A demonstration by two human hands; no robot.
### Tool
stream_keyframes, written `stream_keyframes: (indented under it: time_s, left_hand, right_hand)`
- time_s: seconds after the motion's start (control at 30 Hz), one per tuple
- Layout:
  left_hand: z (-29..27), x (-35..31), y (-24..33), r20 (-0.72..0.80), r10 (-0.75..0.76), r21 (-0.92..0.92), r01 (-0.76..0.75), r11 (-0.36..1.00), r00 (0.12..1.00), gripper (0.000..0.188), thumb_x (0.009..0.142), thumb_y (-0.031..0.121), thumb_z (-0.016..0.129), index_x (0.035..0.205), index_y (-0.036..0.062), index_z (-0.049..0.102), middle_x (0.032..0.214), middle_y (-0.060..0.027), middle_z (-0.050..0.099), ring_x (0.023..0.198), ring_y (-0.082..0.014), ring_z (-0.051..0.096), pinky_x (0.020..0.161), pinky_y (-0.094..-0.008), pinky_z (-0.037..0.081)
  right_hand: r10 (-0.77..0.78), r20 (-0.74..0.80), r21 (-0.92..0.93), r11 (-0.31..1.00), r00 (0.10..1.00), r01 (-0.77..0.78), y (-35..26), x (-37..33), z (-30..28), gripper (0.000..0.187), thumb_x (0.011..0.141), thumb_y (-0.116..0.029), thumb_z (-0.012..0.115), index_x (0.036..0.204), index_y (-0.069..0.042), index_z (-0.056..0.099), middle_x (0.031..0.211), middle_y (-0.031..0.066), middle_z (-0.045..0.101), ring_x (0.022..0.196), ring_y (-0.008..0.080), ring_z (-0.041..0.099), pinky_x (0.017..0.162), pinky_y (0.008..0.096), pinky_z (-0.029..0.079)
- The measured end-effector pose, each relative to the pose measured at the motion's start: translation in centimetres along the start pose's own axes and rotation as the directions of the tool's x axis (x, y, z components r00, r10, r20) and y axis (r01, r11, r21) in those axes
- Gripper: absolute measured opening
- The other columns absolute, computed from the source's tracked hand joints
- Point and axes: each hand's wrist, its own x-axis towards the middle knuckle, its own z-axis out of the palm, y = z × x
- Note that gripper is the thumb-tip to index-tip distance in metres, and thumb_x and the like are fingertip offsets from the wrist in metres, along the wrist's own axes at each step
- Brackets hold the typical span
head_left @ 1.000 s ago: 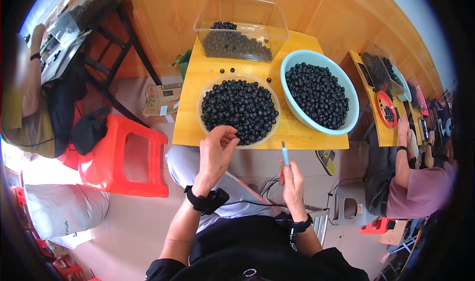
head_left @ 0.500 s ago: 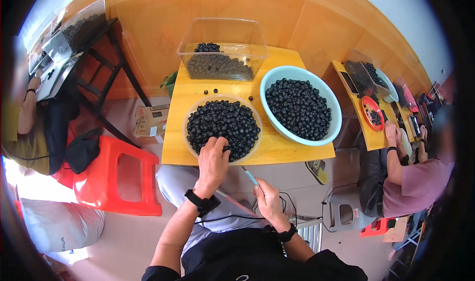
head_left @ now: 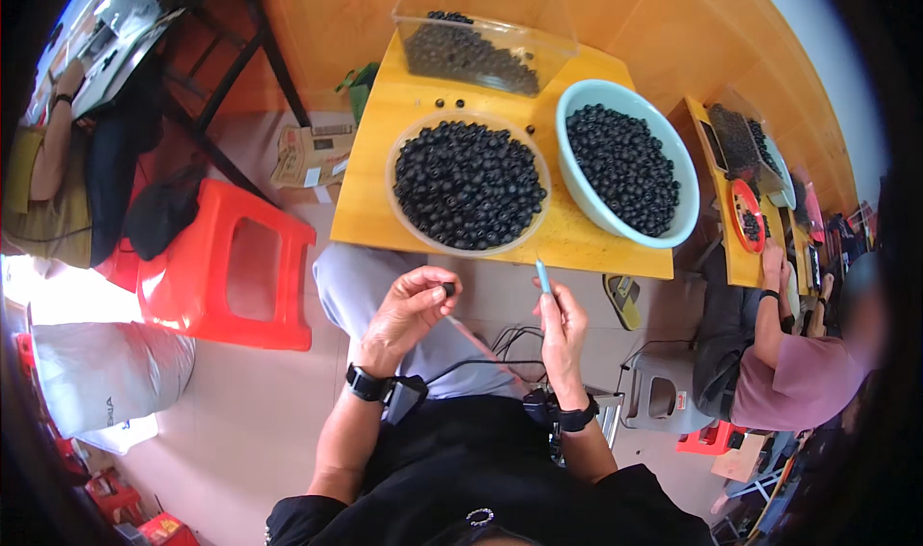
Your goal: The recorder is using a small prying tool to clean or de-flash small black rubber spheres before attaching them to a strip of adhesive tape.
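Black and round, a single bead (head_left: 449, 288) sits pinched between the thumb and fingertips of the left hand (head_left: 411, 310), just off the near edge of the yellow wooden table (head_left: 370, 224). A moment ago that hand was down among the bead pile (head_left: 469, 186) in the round clear plastic tub (head_left: 471, 253); now it has drawn back toward the body, so picking out this bead looks finished, and the piece is free to be worked. The right hand (head_left: 562, 325) has its fingers closed round a slim light-blue tool (head_left: 544, 279), which leaned left earlier and now points more nearly away from the person; its tip is too small to read. Bead and tool are apart. Right of the tub stands a pale-blue basin (head_left: 594, 211) of beads, and beyond it on the far side, a clear rectangular box (head_left: 543, 41) holds more
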Motion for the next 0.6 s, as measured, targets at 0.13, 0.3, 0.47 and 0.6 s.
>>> stream_keyframes:
  time_s: [0.13,0.3,0.47,0.6]
  left_hand:
    - [-1.6,-0.1,-2.7,0.017,-0.041,-0.156,0.043,0.987,0.999,0.023,0.084,0.005,0.064,0.107,0.0004,0.062,0.096,-0.0098,0.063,0.079,-0.0130,0.059,0.072,-0.0235,0.049]
    - [-2.6,0.5,-4.0,0.014,-0.087,-0.118,0.088,0.989,0.996,0.019,0.085,0.006,0.063,0.103,0.0020,0.061,0.096,-0.0083,0.063,0.079,-0.0126,0.060,0.071,-0.0231,0.050]
    - [-2.8,0.4,-4.1,-0.005,-0.073,-0.180,0.071,0.981,0.997,0.016,0.086,0.005,0.062,0.101,0.0029,0.061,0.095,-0.0076,0.063,0.079,-0.0128,0.060,0.071,-0.0232,0.051]
    - [-2.7,0.2,-3.8,-0.036,-0.082,-0.173,0.075,0.982,0.996,0.019,0.085,0.007,0.063,0.104,0.0060,0.061,0.095,-0.0078,0.060,0.080,-0.0126,0.054,0.074,-0.0236,0.044]
  right_hand:
    - [0.029,0.081,0.035,0.999,0.996,-0.032,-0.6,-0.4,1.1,0.024,0.092,-0.014,0.053,0.107,0.001,0.062,0.070,-0.0032,0.050,0.058,0.0017,0.038,0.050,0.0170,0.029]
    - [-0.049,0.163,-0.114,0.991,0.985,0.068,-0.9,-0.8,1.5,0.020,0.085,-0.010,0.059,0.097,0.005,0.061,0.072,0.0097,0.057,0.064,0.0146,0.054,0.057,0.0267,0.041]
    - [-0.142,0.250,-0.229,0.952,0.958,0.201,-1.1,-0.9,1.5,0.016,0.082,-0.009,0.062,0.094,0.002,0.063,0.070,0.0099,0.055,0.056,0.0193,0.053,0.051,0.0289,0.040]
    - [-0.129,0.307,-0.302,0.926,0.943,0.225,-2.3,-0.8,1.5,0.017,0.081,-0.009,0.064,0.096,-0.001,0.065,0.069,0.0087,0.056,0.052,0.0180,0.052,0.049,0.0286,0.040]
